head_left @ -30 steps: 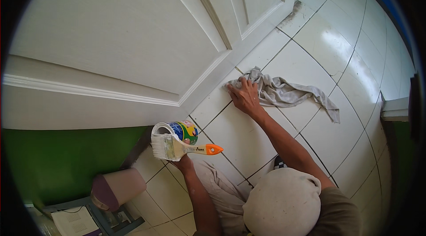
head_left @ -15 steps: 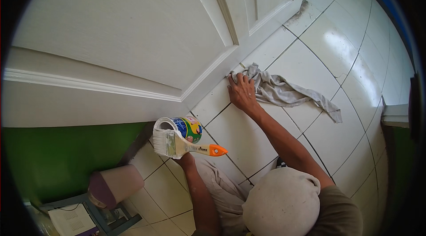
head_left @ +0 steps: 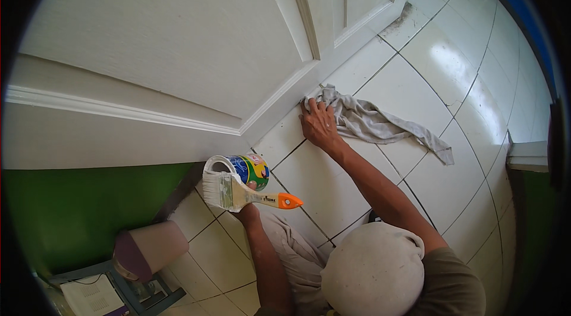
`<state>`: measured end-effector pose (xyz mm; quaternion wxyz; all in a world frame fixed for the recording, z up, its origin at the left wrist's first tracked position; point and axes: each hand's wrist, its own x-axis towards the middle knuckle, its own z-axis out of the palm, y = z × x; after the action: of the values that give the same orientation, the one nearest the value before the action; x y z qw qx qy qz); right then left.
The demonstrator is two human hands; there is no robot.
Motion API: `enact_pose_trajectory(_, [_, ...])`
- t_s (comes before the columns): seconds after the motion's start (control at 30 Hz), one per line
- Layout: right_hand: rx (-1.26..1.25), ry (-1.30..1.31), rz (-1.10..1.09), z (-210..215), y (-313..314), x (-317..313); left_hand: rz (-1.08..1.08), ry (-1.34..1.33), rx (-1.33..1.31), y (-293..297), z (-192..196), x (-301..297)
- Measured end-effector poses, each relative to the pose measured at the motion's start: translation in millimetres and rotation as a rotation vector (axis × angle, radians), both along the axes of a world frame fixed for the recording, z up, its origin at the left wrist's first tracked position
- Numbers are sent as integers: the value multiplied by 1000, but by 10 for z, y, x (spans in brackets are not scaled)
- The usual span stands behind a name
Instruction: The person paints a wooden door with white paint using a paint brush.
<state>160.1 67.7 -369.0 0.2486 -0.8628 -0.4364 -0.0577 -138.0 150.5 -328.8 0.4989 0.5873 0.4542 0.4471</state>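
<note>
My left hand (head_left: 247, 214) is closed around a small paint can (head_left: 254, 171) with a blue, green and yellow label, tipped so its white-smeared mouth faces left. Across the can lies a wide paintbrush (head_left: 238, 193) with white-coated bristles and an orange-tipped handle; my left thumb is against it. My right hand (head_left: 321, 124) presses a crumpled grey rag (head_left: 372, 118) to the floor tiles, its fingers curled at the bottom edge of the white panelled door (head_left: 285, 102). The rag's loose end trails to the right. My left fingers are mostly hidden by the can and brush.
A pinkish bin with a purple rim (head_left: 156, 247) lies tipped at the lower left, beside a grey-green frame (head_left: 134, 289). Behind them stands a green wall (head_left: 89, 215). White tiles (head_left: 410, 87) extend rightward. A pale cap (head_left: 375, 271) shows at the lower edge.
The whole view has shifted slightly left. My right hand has slid a very little left along the door's bottom edge with the rag; my left hand keeps the can and paintbrush in place.
</note>
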Motion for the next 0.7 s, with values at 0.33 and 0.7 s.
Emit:
enact_pose_trajectory(0.33, [58,21,199,-64,-35,232,-6,55,153,38,-86,13])
enact_pose_trajectory(0.7, [2,1,310,-115,-15,314,26,-16,160,-64,123,177])
